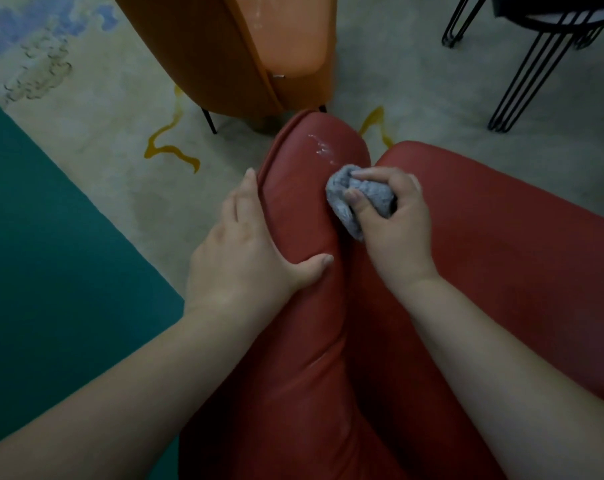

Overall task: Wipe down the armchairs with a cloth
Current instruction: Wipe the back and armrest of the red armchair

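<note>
Armchair: red armchair fills the near view, both forearms reaching over it. Padded armrest runs away from the person, seat cushion to its right.
Left hand: left hand lies flat on the armrest's outer side, fingers straight along the edge seam, thumb across the top. Holds nothing; looks like bracing.
Right hand: right hand has its fingers curled round the grey cloth, which is bunched into a wad and pressed on the armrest near the crease with the seat.
Residue: wet whitish streaks on the armrest's far end, just beyond the cloth. Not yet wiped.
Progress: my read is mid-wipe on this armrest. Stretch nearest the person looks dull and dry; can't tell if it is cleaned. Seat shows no obvious wet marks.
Left to do: far end of the armrest, probably the rest of this chair.
Further out: orange armchair stands on the carpet past the red one, shiny streaks on its back. Likely needs wiping too.
Far right: black wire-legged chair, apart from both.
</note>
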### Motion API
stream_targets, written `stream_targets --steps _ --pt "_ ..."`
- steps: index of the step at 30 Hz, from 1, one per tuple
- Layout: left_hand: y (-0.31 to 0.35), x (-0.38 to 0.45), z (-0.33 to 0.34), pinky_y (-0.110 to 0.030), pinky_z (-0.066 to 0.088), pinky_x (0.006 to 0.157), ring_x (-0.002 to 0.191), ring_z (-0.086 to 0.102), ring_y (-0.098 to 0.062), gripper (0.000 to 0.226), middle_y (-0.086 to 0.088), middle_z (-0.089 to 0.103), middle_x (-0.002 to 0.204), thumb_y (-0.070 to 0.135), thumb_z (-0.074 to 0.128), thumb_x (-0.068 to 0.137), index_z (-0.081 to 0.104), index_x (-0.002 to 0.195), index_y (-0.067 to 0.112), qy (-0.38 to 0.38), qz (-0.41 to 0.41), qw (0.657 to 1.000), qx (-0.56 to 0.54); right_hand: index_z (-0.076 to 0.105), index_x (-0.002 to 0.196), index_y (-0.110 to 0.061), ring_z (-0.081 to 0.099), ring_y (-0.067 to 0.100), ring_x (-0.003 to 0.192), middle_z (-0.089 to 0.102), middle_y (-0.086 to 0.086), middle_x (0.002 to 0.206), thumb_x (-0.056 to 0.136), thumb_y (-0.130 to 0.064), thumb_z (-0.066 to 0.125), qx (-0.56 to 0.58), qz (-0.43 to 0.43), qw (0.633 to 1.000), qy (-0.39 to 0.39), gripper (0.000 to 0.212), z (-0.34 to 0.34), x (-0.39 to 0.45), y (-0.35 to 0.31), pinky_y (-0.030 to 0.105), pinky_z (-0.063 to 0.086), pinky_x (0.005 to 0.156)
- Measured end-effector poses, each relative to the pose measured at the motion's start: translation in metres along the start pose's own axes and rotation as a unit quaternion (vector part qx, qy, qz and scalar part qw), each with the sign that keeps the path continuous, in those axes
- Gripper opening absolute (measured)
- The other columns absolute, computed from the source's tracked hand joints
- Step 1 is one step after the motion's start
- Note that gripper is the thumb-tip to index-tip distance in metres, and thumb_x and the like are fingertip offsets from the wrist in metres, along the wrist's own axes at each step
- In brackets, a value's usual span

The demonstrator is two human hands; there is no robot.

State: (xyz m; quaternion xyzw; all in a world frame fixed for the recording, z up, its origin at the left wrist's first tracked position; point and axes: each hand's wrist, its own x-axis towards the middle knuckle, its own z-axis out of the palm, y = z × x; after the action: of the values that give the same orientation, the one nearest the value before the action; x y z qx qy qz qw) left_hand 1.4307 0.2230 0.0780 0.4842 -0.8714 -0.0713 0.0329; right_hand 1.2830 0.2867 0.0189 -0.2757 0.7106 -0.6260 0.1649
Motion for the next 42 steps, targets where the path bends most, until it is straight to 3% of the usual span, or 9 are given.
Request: stream_targets --steps 4,8,12,15,18,26,32,39,42 --pt "0.001 0.002 0.0 -0.037 0.047 0.083 0.12 0.053 -0.024 0.127 0.001 0.036 0.147 0.086 0.052 0.047 0.007 0.15 0.028 -0.003 -0.005 1.0 0.01 0.065 0.096 -0.031 0.055 0.008 0.099 0.052 0.006 0.105 0.077 -0.026 0.073 0.003 -0.066 0.997 -0.046 0.021 0.025 0.014 -0.019 0.015 0.04 0.092" --pt "0.001 0.003 0.0 -0.037 0.048 0.083 0.119 0.053 -0.023 0.125 0.0 0.034 0.147 0.088 0.047 0.05 0.002 0.15 0.028 -0.012 -0.012 1.0 0.023 0.067 0.096 -0.016 0.055 0.017 0.099 0.05 0.013 0.107 0.081 -0.013 0.072 -0.021 0.016 1.0 -0.011 0.016 0.019 0.02 -0.003 0.009 0.037 0.09" --pt "0.002 0.002 0.0 -0.037 0.049 0.082 0.116 0.056 -0.025 0.125 -0.002 0.032 0.149 0.089 0.042 0.052 0.001 0.15 0.025 -0.014 -0.019 0.998 0.052 0.066 0.093 -0.02 0.053 -0.005 0.094 0.055 0.014 0.107 0.081 -0.019 0.072 0.003 0.027 0.999 0.032 0.013 0.02 0.033 -0.01 0.001 0.033 0.084" --pt "0.003 0.003 0.0 -0.037 0.049 0.084 0.117 0.056 -0.025 0.125 -0.002 0.033 0.15 0.09 0.041 0.052 0.002 0.151 0.024 -0.015 -0.02 0.998 0.058 0.068 0.098 -0.027 0.054 0.003 0.099 0.054 0.01 0.106 0.078 -0.029 0.072 0.004 -0.066 0.998 -0.021 0.021 0.039 0.047 -0.028 0.01 0.039 0.088" --pt "0.003 0.002 0.0 -0.037 0.049 0.084 0.117 0.056 -0.026 0.124 -0.003 0.034 0.149 0.09 0.04 0.053 0.004 0.151 0.022 -0.015 -0.015 0.998 0.057 0.07 0.101 -0.026 0.053 0.015 0.1 0.051 0.008 0.107 0.08 -0.027 0.073 -0.04 -0.047 0.996 -0.062 0.021 0.044 0.056 -0.024 0.023 0.043 0.094" --pt "0.003 0.002 0.0 -0.036 0.051 0.081 0.113 0.058 -0.025 0.123 -0.004 0.04 0.144 0.09 0.041 0.055 0.009 0.151 0.019 -0.011 -0.017 0.998 0.064 0.069 0.101 -0.021 0.048 -0.007 0.087 0.054 0.015 0.109 0.083 -0.02 0.07 -0.041 0.033 0.998 0.019 0.017 0.015 0.056 -0.001 -0.002 0.032 0.08" --pt "0.005 0.003 0.0 -0.037 0.049 0.085 0.12 0.054 -0.025 0.126 -0.005 0.037 0.147 0.088 0.046 0.054 0.007 0.151 0.018 -0.02 -0.018 0.998 0.059 0.07 0.104 -0.023 0.054 0.02 0.101 0.049 0.011 0.107 0.08 -0.027 0.072 -0.05 -0.063 0.993 -0.092 0.024 0.043 0.067 -0.024 0.029 0.044 0.096" --pt "0.005 0.002 -0.001 -0.037 0.05 0.086 0.119 0.054 -0.024 0.125 -0.003 0.036 0.147 0.089 0.044 0.054 0.006 0.151 0.02 -0.017 -0.021 0.998 0.056 0.068 0.105 -0.018 0.046 -0.022 0.087 0.058 0.013 0.113 0.087 -0.019 0.066 -0.047 0.103 0.994 0.009 0.018 0.008 0.032 0.018 -0.003 0.03 0.081" --pt "0.005 0.002 0.0 -0.037 0.05 0.084 0.116 0.057 -0.026 0.124 -0.004 0.038 0.146 0.089 0.043 0.054 0.008 0.151 0.019 -0.017 -0.02 0.998 0.058 0.069 0.101 -0.022 0.048 -0.017 0.089 0.059 0.013 0.109 0.084 -0.023 0.069 -0.025 0.039 0.999 0.014 0.017 0.013 0.045 0.0 -0.001 0.032 0.081"
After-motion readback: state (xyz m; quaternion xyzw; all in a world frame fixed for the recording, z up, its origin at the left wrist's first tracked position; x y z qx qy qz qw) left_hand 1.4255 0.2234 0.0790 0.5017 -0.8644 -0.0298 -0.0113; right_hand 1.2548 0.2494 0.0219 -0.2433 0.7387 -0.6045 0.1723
